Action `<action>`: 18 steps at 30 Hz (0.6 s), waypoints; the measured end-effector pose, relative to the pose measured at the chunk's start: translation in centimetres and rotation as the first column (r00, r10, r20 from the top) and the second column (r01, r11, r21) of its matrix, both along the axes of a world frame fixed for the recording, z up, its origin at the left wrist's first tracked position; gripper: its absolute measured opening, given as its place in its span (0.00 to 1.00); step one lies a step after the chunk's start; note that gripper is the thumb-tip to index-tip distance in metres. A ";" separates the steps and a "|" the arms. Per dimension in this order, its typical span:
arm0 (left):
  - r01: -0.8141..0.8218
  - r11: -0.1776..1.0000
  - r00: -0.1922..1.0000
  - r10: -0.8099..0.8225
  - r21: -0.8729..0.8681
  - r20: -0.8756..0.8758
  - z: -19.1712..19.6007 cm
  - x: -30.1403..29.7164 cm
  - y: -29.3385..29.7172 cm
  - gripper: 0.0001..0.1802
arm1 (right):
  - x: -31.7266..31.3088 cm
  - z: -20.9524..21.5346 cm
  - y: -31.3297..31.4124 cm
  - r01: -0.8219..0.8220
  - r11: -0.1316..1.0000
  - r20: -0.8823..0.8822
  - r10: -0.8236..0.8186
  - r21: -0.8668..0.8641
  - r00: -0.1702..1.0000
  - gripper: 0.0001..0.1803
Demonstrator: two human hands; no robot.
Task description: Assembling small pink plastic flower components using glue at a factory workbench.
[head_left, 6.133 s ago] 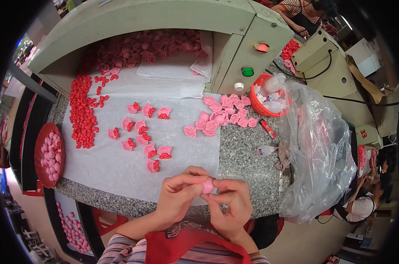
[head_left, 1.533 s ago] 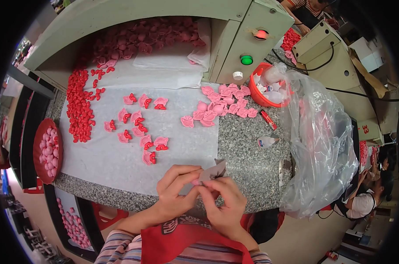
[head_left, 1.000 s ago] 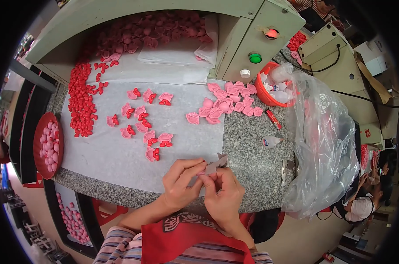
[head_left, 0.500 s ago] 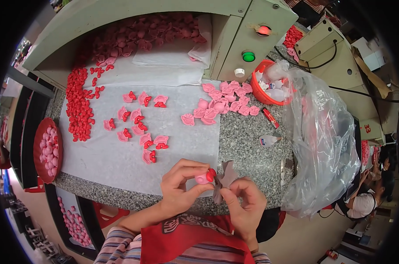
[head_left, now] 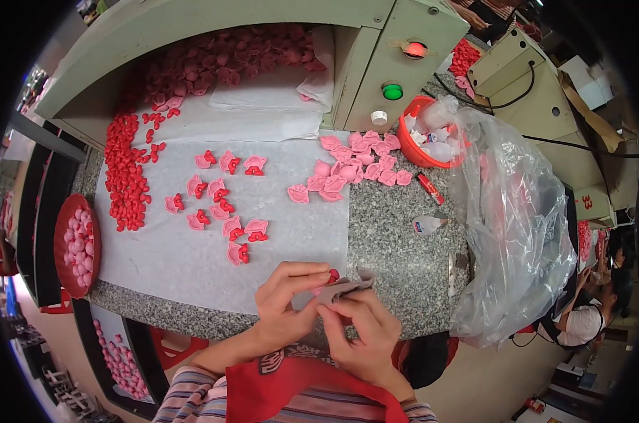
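In front of my apron, my left hand (head_left: 286,299) pinches a small pink plastic piece with a red bow-like part (head_left: 334,275), now mostly hidden by fingers and a grey sheet. My right hand (head_left: 362,330) grips that thin, crumpled grey sheet (head_left: 342,287), pressed against the piece; whether it is cloth or sandpaper I cannot tell. Beyond my hands, several pink shells with red bows attached (head_left: 231,227) lie spread over white paper (head_left: 263,204). Loose red bows (head_left: 126,176) are heaped at the left, and plain pink shells (head_left: 348,166) lie at the right.
A pale green machine housing (head_left: 376,70) with lit buttons arches over more pink pieces. To the right are an orange basket (head_left: 412,141) of bottles, a red tube (head_left: 430,189), a small glue-like bottle (head_left: 426,224) and a clear plastic bag (head_left: 510,240). A red bowl (head_left: 66,271) holds pink balls.
My right hand has moved left and up to my left hand. The grey sheet, held apart to the right before, now wraps over the pink and red piece.
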State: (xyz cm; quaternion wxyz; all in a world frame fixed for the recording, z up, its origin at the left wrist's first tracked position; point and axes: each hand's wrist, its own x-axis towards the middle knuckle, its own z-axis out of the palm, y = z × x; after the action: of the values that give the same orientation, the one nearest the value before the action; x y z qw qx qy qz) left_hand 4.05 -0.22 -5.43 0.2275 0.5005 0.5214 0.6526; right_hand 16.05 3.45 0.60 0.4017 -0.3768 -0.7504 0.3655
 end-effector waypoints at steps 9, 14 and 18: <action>0.533 0.835 0.227 -0.294 0.134 0.928 1.6 -0.8 0.2 0.18 | 3.5 1.2 2.7 0.244 0.968 0.202 -0.250 0.054 0.947 0.14; 0.497 0.846 0.232 -0.345 0.194 0.910 0.5 -0.5 -0.1 0.18 | 0.6 -1.1 1.5 -0.053 0.998 0.032 0.055 -0.043 0.998 0.18; 0.574 0.805 0.326 -0.390 0.147 0.861 1.0 -1.9 0.0 0.18 | 0.7 -1.6 1.7 -0.090 0.995 0.028 0.089 0.034 0.996 0.17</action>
State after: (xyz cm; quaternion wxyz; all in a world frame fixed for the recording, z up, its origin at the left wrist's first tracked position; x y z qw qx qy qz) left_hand 2.13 -0.23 -4.46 0.6847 0.2139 0.2196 0.6612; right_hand 16.76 5.17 -1.00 0.3814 -0.3406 -0.7781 0.3648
